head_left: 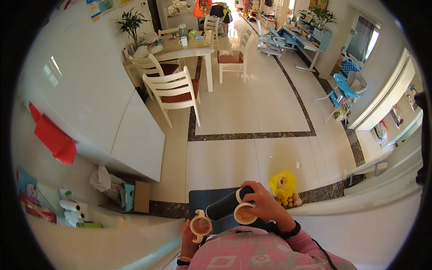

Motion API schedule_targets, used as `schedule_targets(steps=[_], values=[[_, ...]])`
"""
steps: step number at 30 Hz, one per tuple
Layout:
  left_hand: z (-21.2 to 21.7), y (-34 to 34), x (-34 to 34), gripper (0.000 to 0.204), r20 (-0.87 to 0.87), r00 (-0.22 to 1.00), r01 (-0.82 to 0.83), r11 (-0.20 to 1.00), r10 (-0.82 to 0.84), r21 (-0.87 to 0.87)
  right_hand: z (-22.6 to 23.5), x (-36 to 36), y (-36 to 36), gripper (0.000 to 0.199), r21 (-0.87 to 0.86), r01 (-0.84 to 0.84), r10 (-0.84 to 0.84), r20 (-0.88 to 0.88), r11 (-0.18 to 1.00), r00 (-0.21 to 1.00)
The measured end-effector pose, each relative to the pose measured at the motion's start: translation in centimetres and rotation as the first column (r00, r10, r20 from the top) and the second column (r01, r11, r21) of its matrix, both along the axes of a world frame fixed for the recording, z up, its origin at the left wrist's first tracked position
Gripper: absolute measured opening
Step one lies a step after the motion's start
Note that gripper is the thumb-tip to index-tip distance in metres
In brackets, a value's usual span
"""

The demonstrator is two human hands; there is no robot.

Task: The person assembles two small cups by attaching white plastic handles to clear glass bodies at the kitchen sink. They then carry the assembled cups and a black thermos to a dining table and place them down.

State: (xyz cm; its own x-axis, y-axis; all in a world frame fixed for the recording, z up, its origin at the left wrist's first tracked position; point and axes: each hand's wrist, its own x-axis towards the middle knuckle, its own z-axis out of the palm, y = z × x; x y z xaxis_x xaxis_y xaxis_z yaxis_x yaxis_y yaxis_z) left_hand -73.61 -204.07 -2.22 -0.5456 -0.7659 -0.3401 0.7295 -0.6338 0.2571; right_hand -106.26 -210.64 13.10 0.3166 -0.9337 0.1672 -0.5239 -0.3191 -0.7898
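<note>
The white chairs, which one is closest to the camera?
The chair with the red-brown seat at the table's near end; the other chairs stand farther back around it.

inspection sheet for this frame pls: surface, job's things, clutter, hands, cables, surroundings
surface: pale tiled floor with dark inlay strips; dark mat below the hands.
job's things: dark cylindrical bottle, tilted; cream ring-shaped lid at its lower side; second cream ring with handles.
clutter: yellow bag with small round produce; cardboard box and plastic bags by the white cabinet.
hands: right hand grips the bottle; left hand holds the handled ring.
cables: thin dark cord along the right sleeve.
surroundings: dining table, white chairs, potted plant, blue child chair.
</note>
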Motion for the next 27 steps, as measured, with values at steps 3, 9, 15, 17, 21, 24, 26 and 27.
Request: schedule_targets(steps=[3,9,15,17,21,24,26,27], values=[[1.6,-7.6,-4.4,0.069,0.465,0.883,0.019,0.986,0.059,-0.163,0.9,-2.5,-8.0,0.023,-0.029,-0.053,0.053,-0.025,0.998,0.998],[3.9,-19.7,-9.2,0.069,0.071,0.985,-0.151,0.983,0.158,-0.104,2.5,-7.2,-22.7,0.021,0.070,-0.129,0.130,-0.013,0.989,0.991],[2.8,-33.4,-11.3,0.071,0.152,0.981,-0.120,0.993,0.121,-0.014,-0.7,-9.8,-36.2,0.023,0.016,-0.157,0.157,0.015,0.987,0.988],[1.8,-39.9,-12.4,0.074,0.202,0.976,-0.084,0.996,0.081,0.005,-1.3,-11.5,-41.6,0.023,0.007,-0.098,0.097,0.019,0.995,0.995],[0.0,-53.2,-15.4,0.082,0.216,0.975,-0.059,0.998,0.062,-0.017,-0.4,-14.5,-52.1,0.022,0.067,0.018,-0.018,0.002,0.998,1.000],[-0.3,-62.6,-17.7,0.072,0.047,0.996,-0.082,0.997,0.081,0.016,1.3,-17.0,-59.4,0.020,0.052,0.060,-0.059,-0.010,0.997,0.998],[0.3,-68.5,-18.8,0.068,0.161,0.987,0.008,0.997,0.004,-0.072,2.3,-18.6,-63.6,0.019,0.077,0.096,-0.098,0.025,0.992,0.995],[0.6,-71.3,-19.2,0.066,0.196,0.980,0.050,0.992,-0.026,-0.117,2.6,-19.2,-65.4,0.018,0.081,0.109,-0.113,0.044,0.991,0.993]])
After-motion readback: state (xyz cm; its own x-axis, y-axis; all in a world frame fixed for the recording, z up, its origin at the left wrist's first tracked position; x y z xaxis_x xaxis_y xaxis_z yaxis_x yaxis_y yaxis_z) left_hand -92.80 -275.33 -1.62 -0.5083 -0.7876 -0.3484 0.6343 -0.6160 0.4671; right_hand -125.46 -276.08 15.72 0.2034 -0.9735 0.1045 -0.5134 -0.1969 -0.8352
